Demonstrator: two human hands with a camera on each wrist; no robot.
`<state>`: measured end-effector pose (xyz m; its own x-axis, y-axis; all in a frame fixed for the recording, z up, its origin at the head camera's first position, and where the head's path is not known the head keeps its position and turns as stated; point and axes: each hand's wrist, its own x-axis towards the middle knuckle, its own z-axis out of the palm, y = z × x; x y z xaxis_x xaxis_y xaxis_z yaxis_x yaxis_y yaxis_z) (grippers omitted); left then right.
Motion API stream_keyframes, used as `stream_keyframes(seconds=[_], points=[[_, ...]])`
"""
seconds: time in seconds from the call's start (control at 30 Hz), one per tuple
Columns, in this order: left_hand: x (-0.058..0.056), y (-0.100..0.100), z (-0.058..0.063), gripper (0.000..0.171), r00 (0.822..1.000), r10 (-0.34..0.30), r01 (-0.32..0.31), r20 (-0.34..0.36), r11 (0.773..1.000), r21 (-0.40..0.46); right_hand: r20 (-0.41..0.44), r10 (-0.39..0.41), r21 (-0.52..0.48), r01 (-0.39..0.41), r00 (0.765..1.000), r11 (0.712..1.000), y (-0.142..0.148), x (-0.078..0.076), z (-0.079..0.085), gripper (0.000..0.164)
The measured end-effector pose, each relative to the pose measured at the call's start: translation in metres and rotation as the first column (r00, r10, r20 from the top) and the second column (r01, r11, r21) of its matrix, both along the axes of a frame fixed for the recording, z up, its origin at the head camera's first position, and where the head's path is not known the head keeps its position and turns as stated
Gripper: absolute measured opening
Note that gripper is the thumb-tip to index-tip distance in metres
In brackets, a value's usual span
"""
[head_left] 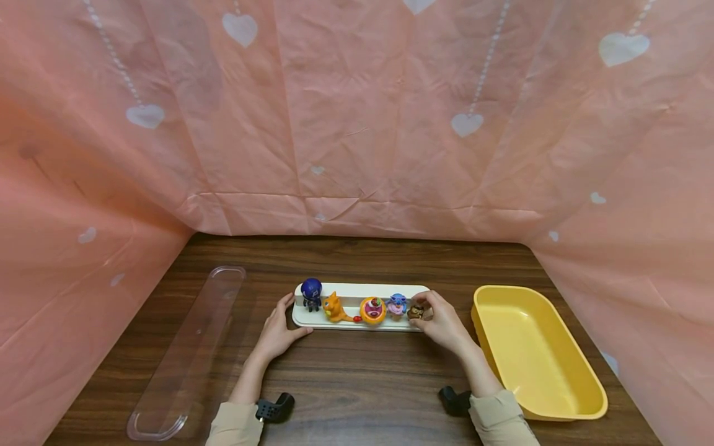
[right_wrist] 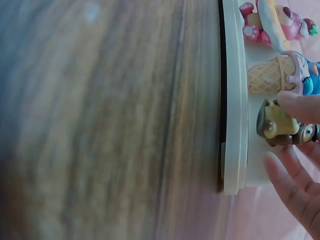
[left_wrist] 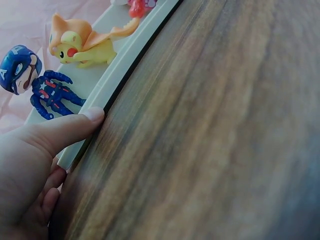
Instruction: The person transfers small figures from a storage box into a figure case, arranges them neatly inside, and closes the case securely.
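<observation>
A long white display base (head_left: pixel 340 289) holds a row of small figurines. My left hand (head_left: pixel 277 330) grips its left end, the thumb pressed on the front edge in the left wrist view. Closest to that hand stands a blue-helmeted hero figurine (left_wrist: pixel 55 90), with an orange-hooded yellow figurine (left_wrist: pixel 82 45) beside it. At the base's right end my right hand (head_left: pixel 444 320) holds a brown figurine (right_wrist: pixel 280 122) between thumb and fingers. Next to it are a blue figurine in an ice-cream cone (right_wrist: pixel 275 75) and a pink figurine with an orange ring (head_left: pixel 372 310).
A yellow plastic bin (head_left: pixel 535 353) stands at the right of the wooden table (head_left: pixel 357 378). On the left lies a long clear plastic cover (head_left: pixel 189 353). Pink cloth (head_left: pixel 357 124) with white hearts hangs behind and at both sides.
</observation>
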<state>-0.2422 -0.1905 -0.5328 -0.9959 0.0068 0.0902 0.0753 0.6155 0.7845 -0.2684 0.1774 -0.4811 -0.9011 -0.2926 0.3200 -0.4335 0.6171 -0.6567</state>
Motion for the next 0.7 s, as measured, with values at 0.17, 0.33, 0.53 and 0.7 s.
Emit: stream_keyframes(seconds=[0.17, 0.33, 0.53, 0.7], points=[[-0.001, 0.0001, -0.0012, 0.096, 1.0, -0.002, 0.002, 0.002, 1.0, -0.007, 0.013, -0.015, 0.033, 0.014, 1.0, 0.999, -0.0011, -0.0015, 0.0006, 0.043], [-0.0011, 0.0, -0.0016, 0.096, 1.0, -0.001, 0.001, -0.003, 1.0, -0.006, 0.003, 0.004, 0.032, -0.004, 1.0, 0.999, -0.0011, -0.0027, -0.0001, 0.044], [-0.0007, -0.0005, -0.0016, 0.096, 1.0, -0.001, 0.001, -0.001, 1.0, -0.007, -0.001, 0.021, 0.03, -0.021, 1.0, 0.999, -0.0005, -0.0041, -0.0032, 0.044], [-0.0007, -0.0007, -0.0012, 0.096, 1.0, -0.001, 0.001, 0.001, 1.0, -0.004, 0.006, 0.02, 0.026, -0.02, 1.0, 0.999, -0.0005, -0.0042, -0.0042, 0.044]])
